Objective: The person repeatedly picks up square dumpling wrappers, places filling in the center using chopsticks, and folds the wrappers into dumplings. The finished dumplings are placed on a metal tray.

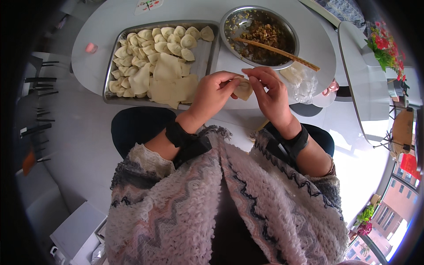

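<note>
The dumpling point(243, 88) is pale, smooth dough folded into a plump half-moon, held in the air just over the near edge of the white worktop point(95, 66). Both hands pinch it — the left hand point(215, 94) at its 9 o'clock, grip clenched on the dough's edge, and the right hand point(270, 90) at its 3 o'clock, fingertips closed on the seam. At 10 o'clock from the dumpling lies a metal tray point(204, 57) with rows of finished dumplings and a stack of square wrappers point(170, 81). At 12 o'clock stands a steel bowl point(227, 22) of brown filling with chopsticks point(278, 53) laid across it.
</note>
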Demonstrator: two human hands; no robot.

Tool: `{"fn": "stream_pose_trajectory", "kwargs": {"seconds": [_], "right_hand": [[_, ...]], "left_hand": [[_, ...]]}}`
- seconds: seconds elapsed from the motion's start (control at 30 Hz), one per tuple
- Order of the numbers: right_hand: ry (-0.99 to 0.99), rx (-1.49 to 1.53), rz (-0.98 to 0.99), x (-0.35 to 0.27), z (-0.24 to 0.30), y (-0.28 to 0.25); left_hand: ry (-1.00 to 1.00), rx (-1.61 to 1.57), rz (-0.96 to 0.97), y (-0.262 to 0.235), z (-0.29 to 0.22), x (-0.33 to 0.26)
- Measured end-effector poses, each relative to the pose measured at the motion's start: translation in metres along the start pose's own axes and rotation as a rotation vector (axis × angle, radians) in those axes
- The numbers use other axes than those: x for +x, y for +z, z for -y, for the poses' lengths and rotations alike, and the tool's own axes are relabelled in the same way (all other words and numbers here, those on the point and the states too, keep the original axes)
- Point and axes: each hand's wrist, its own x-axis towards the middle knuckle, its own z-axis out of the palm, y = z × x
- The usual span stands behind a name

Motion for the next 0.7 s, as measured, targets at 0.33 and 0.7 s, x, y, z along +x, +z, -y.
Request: {"fn": "stream_pose_trajectory", "kwargs": {"seconds": [0.33,0.7], "right_hand": [[0.005,0.040,-0.109,0.001,0.008,-0.016],[0.033,0.010,-0.095,0.001,0.017,-0.020]], "left_hand": [[-0.103,0.048,-0.149,-0.081,-0.011,0.038],[0.024,0.707,-0.097,-0.111,0.007,0.096]]}}
